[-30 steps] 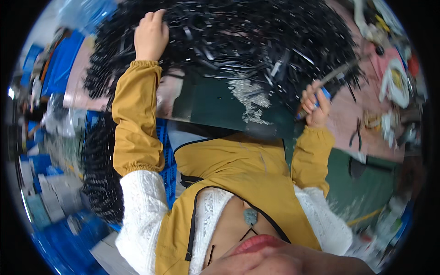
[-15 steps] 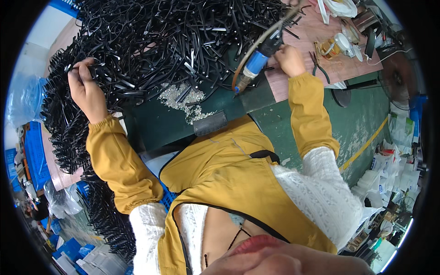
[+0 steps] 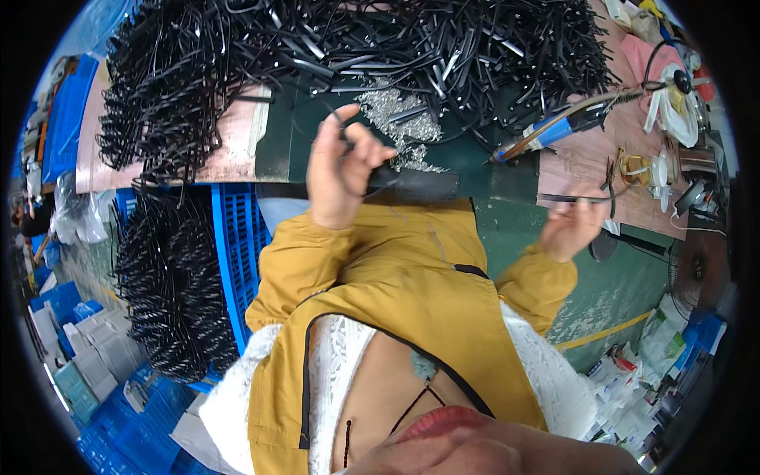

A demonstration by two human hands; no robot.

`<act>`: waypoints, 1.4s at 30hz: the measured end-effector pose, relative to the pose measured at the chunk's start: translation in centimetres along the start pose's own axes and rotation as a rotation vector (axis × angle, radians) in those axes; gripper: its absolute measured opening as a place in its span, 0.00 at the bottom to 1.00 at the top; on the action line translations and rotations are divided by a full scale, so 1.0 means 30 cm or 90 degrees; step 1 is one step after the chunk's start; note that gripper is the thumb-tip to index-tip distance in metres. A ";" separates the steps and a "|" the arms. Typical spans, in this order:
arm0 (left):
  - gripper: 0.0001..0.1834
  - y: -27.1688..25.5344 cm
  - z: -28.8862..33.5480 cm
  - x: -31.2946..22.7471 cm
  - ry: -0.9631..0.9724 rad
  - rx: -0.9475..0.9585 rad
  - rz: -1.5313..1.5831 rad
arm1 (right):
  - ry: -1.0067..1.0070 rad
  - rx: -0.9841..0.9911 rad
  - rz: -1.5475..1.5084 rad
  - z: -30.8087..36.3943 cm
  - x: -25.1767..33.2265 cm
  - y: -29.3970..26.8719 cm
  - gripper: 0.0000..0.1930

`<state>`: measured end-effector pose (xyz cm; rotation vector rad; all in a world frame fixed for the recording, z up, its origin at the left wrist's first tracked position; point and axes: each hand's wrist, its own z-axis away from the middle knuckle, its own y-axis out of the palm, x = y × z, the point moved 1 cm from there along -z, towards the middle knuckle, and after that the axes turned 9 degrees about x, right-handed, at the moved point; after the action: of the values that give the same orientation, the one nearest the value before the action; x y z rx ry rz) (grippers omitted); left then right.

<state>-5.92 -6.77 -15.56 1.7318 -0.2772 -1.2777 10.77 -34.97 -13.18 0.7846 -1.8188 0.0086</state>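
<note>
In the middle, just in front of the table edge, my left hand (image 3: 336, 178) is raised with its fingers curled round a thin black strip (image 3: 339, 119). Most of that strip is lost behind the fingers. My right hand (image 3: 571, 228) is farther right and slightly blurred, pinching a thin dark strip (image 3: 558, 197) that lies crosswise at the fingertips. A blue hand tool with a metal tip and hose (image 3: 546, 133) rests on the table beyond my right hand. A heap of small silvery bits (image 3: 404, 119) lies on the dark green mat beyond my left hand.
A large tangled pile of black strips (image 3: 380, 39) covers the table's far side. More hang in a bundle (image 3: 170, 277) beside a blue crate (image 3: 236, 261) on the left. Pliers (image 3: 610, 178), an amber tape roll (image 3: 634, 165) and a fan (image 3: 697, 265) are at the right.
My left hand has come from the pile at the left to the middle, holding a strip. My right hand has drawn back from beside the blue tool. The view has shifted left.
</note>
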 end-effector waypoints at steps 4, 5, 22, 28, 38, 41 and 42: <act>0.19 0.068 0.049 0.168 0.153 0.073 -0.315 | 0.239 0.082 0.044 0.096 -0.124 0.235 0.04; 0.19 0.055 0.074 0.183 0.218 0.117 -0.376 | 0.264 0.120 0.036 0.096 -0.146 0.266 0.03; 0.36 -0.130 0.283 0.243 0.195 0.160 -0.444 | 0.293 0.145 0.169 0.096 -0.281 0.329 0.05; 0.31 -0.108 0.284 0.255 0.230 0.122 -0.528 | 0.120 0.242 0.447 0.115 -0.284 0.366 0.03; 0.18 -0.068 0.193 0.050 0.058 -0.102 -0.142 | 0.280 0.617 0.276 -0.076 -0.174 0.422 0.19; 0.17 -0.102 0.160 -0.011 -0.034 -0.118 -0.170 | -0.198 0.690 0.445 -0.228 -0.262 0.664 0.18; 0.18 -0.108 0.154 -0.020 -0.039 -0.122 -0.198 | -0.319 0.695 0.480 -0.274 -0.333 0.773 0.15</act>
<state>-11.13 -7.14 -17.80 1.6145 0.0836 -1.5292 7.59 -8.78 -10.05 0.7861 -2.4690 1.5061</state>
